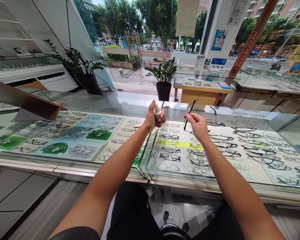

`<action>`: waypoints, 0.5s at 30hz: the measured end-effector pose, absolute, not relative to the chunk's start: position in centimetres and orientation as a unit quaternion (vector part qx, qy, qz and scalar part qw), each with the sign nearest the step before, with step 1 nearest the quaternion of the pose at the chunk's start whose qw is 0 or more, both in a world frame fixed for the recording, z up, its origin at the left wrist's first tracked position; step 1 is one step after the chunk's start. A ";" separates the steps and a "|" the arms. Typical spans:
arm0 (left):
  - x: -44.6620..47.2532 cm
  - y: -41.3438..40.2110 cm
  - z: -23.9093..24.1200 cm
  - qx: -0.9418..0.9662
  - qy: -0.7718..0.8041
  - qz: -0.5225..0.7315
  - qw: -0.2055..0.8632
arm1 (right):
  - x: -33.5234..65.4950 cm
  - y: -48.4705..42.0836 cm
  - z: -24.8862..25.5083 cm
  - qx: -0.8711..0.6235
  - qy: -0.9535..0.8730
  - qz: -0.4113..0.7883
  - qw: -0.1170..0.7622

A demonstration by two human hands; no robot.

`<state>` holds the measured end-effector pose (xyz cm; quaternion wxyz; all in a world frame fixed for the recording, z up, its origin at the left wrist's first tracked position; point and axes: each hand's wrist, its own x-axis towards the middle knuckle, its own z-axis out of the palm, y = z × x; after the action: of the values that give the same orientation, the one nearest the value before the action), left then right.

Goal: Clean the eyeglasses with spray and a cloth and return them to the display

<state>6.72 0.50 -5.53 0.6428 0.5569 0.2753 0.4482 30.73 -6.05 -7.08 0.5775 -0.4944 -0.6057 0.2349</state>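
My left hand (151, 116) is wrapped round a small white-topped spray bottle (157, 112), held upright over the glass counter. To its right, my right hand (197, 123) pinches a pair of dark-framed eyeglasses (193, 106), tilted with the lenses nearly edge-on to me. A gap separates the bottle from the glasses. Just beyond my right hand, another dark temple arm with a white tag (210, 109) lies on the counter top. Under the glass below both hands are rows of eyeglasses (170, 156).
The glass display counter (150, 180) runs across in front of my knees. A brown slanted board (27, 100) stands on its left part. Potted plants (163, 89) and a wooden display table (202, 87) stand beyond, before the glass shopfront. A stool base (173, 230) shows below me.
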 end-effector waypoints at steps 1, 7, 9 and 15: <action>6.7 0.4 -5.5 0.558 0.278 0.439 0.647 | 30.7 -6.1 -7.0 -0.493 -0.610 0.239 0.573; 7.4 -0.4 -5.3 0.575 0.282 0.387 0.664 | 30.0 -6.6 -6.6 -0.421 -0.661 0.341 0.520; 7.7 -0.5 -5.5 0.584 0.274 0.371 0.668 | 29.7 -6.8 -6.6 -0.396 -0.673 0.374 0.501; 8.2 -0.4 -6.5 0.613 0.305 0.352 0.638 | 29.3 -6.9 -7.0 -0.360 -0.678 0.433 0.472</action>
<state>8.25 -0.42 -6.51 0.6379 0.6134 0.3047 0.3521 29.33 -6.92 -7.00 0.4720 -0.3605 -0.6781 0.4330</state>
